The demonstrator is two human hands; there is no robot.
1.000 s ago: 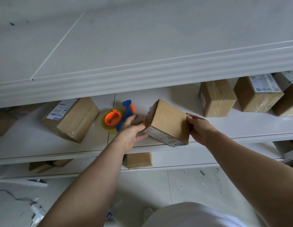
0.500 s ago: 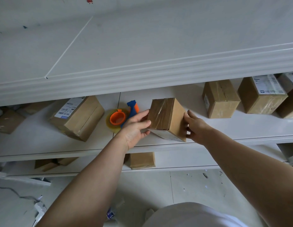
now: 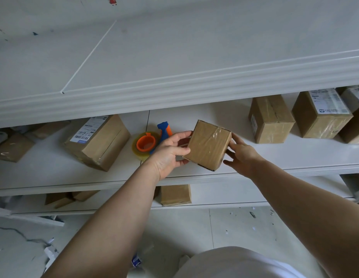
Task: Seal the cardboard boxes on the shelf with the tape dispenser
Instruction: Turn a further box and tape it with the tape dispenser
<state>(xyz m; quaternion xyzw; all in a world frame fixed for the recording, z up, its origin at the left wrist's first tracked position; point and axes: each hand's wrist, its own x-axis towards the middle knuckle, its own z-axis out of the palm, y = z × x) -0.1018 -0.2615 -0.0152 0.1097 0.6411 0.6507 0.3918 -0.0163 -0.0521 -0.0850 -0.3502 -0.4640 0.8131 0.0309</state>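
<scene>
Forearms reach up from the frame bottom over a littered floor. Lower shelf carries a small carton under the left wrist, with flattened cardboard further left.

Left hand grips the box, thumb on its near face and fingers curled round its left edge. Right hand is spread, with straight fingers touching the box's right side, not wrapped round it. Hands sit apart with the box between them.

Box is tilted, one corner down over the front edge of the shelf; can't tell if it touches the shelf. Clear tape runs across its upward face.

Dispenser lies on the shelf just behind the left hand, orange core up, blue handle partly hidden by the fingers.

Labelled box sits left of the dispenser, and a brown box is at the far left.

Well right of the right hand, toward the back, are a plain box, a white-label box and a third box cut by the frame edge. White panel overhangs the shelf.
</scene>
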